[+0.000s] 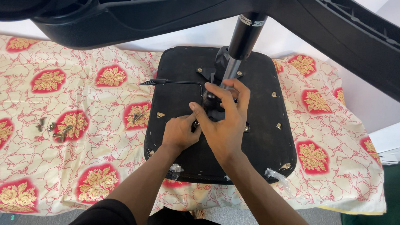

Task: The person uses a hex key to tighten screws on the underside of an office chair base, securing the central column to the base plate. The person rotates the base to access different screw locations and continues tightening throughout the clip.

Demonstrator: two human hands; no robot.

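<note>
I see an upturned black chair seat (261, 141) lying flat on a bed covered by a cream sheet (74, 165) patterned with red and gold medallions. My left hand (180, 132) rests on the underside of the seat, its fingers curled in and closed on something small that I cannot make out, just beside the black mechanism (213, 106) bolted at the seat's middle. My right hand (222, 122) sits over that mechanism, thumb and forefinger drawn together in a pinch at its near edge, the other fingers spread upward toward the gas-lift column (240, 43). The two hands touch at the thumbs. The column rises from the mechanism up to the black star base (344, 29) (it fills the top of my view). A thin lever (174, 82) with a flat paddle end sticks out to the left from the mechanism. Loose screws (59, 130) lie in a small cluster on the sheet, well apart from the seat, with a few more (137, 117) just beside its left edge.
</note>
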